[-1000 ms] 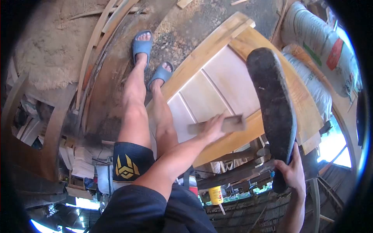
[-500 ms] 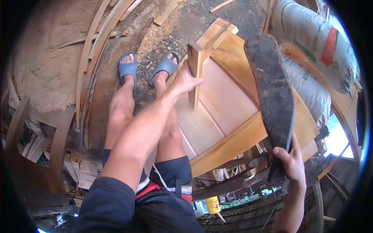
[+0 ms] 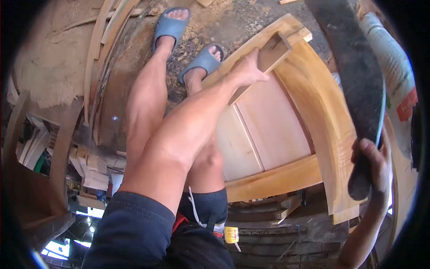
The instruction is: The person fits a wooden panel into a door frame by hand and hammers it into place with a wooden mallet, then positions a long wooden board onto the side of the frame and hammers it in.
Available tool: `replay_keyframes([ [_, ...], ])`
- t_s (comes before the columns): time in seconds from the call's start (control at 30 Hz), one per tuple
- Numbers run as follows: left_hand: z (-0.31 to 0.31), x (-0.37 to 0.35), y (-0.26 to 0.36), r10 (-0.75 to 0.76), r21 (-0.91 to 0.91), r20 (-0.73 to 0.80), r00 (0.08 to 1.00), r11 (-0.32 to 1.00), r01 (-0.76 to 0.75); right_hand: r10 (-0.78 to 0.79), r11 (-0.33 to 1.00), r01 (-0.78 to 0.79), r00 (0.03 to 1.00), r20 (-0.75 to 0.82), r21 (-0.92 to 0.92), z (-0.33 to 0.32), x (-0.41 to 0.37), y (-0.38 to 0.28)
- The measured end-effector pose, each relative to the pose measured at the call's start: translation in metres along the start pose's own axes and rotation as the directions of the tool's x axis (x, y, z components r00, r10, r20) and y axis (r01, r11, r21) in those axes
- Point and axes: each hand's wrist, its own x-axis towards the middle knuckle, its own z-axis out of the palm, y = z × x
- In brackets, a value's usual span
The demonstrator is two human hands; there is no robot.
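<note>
The left hand (image 3: 249, 70) closes its fingers around a wooden block (image 3: 274, 53), steadying it flat at the panelled door's (image 3: 268, 134) far corner, while the right hand (image 3: 375, 167) holds a black rubber sole (image 3: 354, 67) in clenched fingers, up clear of the door.

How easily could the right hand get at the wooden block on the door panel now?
Probably not easily: the right hand is full, wrapped round a long dark pad, and the left hand grips the wooden block at the door panel's far end.
</note>
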Motion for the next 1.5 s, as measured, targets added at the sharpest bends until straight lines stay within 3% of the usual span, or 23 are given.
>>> replay_keyframes([
  [0.1,-0.011,0.004,0.000,-0.083,-0.098,0.016,0.996,0.992,0.085,-0.036,0.998,0.034,0.999,-0.026,-0.058,0.008,0.024,-0.023],
  [0.2,-0.009,0.005,0.001,-0.133,-0.028,0.028,0.991,0.991,0.134,-0.015,0.981,0.010,1.000,-0.024,-0.194,0.022,0.038,-0.038],
  [0.23,-0.010,0.004,0.000,-0.146,-0.051,0.034,0.989,0.988,0.148,-0.045,0.990,0.046,0.999,0.011,-0.131,0.027,0.042,-0.036],
  [0.27,-0.013,0.007,0.001,-0.151,-0.072,0.040,0.988,0.985,0.154,0.064,0.981,-0.056,0.997,0.039,-0.185,0.031,0.043,-0.040],
  [0.4,-0.007,0.013,-0.003,-0.157,-0.105,0.035,0.987,0.982,0.160,0.049,0.950,-0.013,0.993,0.110,-0.312,0.036,0.054,-0.033],
  [0.47,-0.002,0.013,-0.007,-0.156,-0.067,-0.006,0.988,0.986,0.155,0.012,0.990,0.003,0.994,0.107,-0.140,0.025,0.061,-0.048],
  [0.5,-0.001,0.015,-0.007,-0.148,-0.045,-0.017,0.989,0.988,0.147,-0.041,0.985,0.063,0.990,0.135,-0.163,0.009,0.066,-0.048],
  [0.57,-0.002,0.018,-0.007,-0.142,-0.048,-0.016,0.990,0.989,0.141,0.035,0.989,-0.045,0.997,-0.071,-0.140,-0.027,0.073,-0.046],
  [0.63,0.000,0.016,-0.009,-0.148,-0.060,0.007,0.989,0.987,0.148,-0.029,0.995,0.020,0.996,-0.090,-0.098,-0.052,0.089,-0.069],
  [0.7,-0.001,0.016,-0.009,-0.148,-0.071,0.039,0.988,0.986,0.151,-0.048,0.990,0.045,0.999,-0.023,-0.135,-0.048,0.101,-0.075],
  [0.77,0.001,0.011,-0.008,-0.172,-0.052,0.017,0.985,0.984,0.173,0.080,0.972,-0.088,0.996,-0.047,-0.219,-0.021,0.103,-0.019],
  [0.83,-0.001,0.012,-0.002,-0.185,-0.019,0.029,0.982,0.982,0.185,0.138,0.937,-0.103,0.987,0.084,-0.333,0.014,0.086,-0.034],
  [0.87,0.002,0.009,-0.003,-0.202,0.003,0.063,0.977,0.979,0.202,0.161,0.913,-0.053,0.958,0.238,-0.405,0.043,0.070,-0.060],
  [1.0,0.001,0.009,-0.003,-0.193,0.009,-0.022,0.981,0.981,0.193,0.139,0.955,-0.083,0.974,0.181,-0.283,0.016,0.073,-0.099],
  [1.03,0.001,0.009,-0.006,-0.181,-0.006,-0.027,0.983,0.983,0.181,-0.019,0.988,0.034,0.995,0.098,-0.150,0.013,0.075,-0.084],
  [1.13,0.000,0.011,-0.013,-0.161,-0.025,-0.020,0.987,0.987,0.160,-0.040,0.990,0.033,0.998,-0.049,-0.140,0.007,0.076,-0.075],
  [1.2,0.002,0.011,-0.011,-0.156,-0.009,-0.012,0.988,0.988,0.156,0.003,0.998,0.000,0.999,0.046,-0.066,0.010,0.083,-0.059],
  [1.27,-0.002,0.011,-0.007,-0.148,-0.012,0.005,0.989,0.989,0.148,-0.027,0.975,0.052,0.992,0.120,-0.214,0.034,0.064,-0.051],
  [1.3,0.001,0.009,-0.007,-0.142,-0.004,0.017,0.990,0.990,0.143,-0.158,0.834,0.249,0.963,0.219,-0.493,0.039,0.072,-0.031],
  [1.33,0.005,0.009,-0.005,-0.133,-0.001,0.025,0.991,0.991,0.133,-0.168,0.882,0.234,0.967,0.193,-0.410,0.037,0.071,-0.036],
  [1.4,0.004,0.001,0.003,-0.127,0.030,0.017,0.992,0.992,0.126,0.059,0.993,-0.039,0.980,0.189,-0.110,0.018,0.050,-0.062],
  [1.43,0.000,-0.007,0.011,-0.138,0.027,0.026,0.990,0.990,0.138,0.163,0.979,-0.138,0.972,0.168,-0.150,0.005,0.039,-0.067],
  [1.5,0.006,-0.028,0.032,-0.133,0.000,0.020,0.991,0.991,0.133,0.082,0.996,-0.077,0.992,0.097,-0.053,-0.017,0.013,-0.055],
])
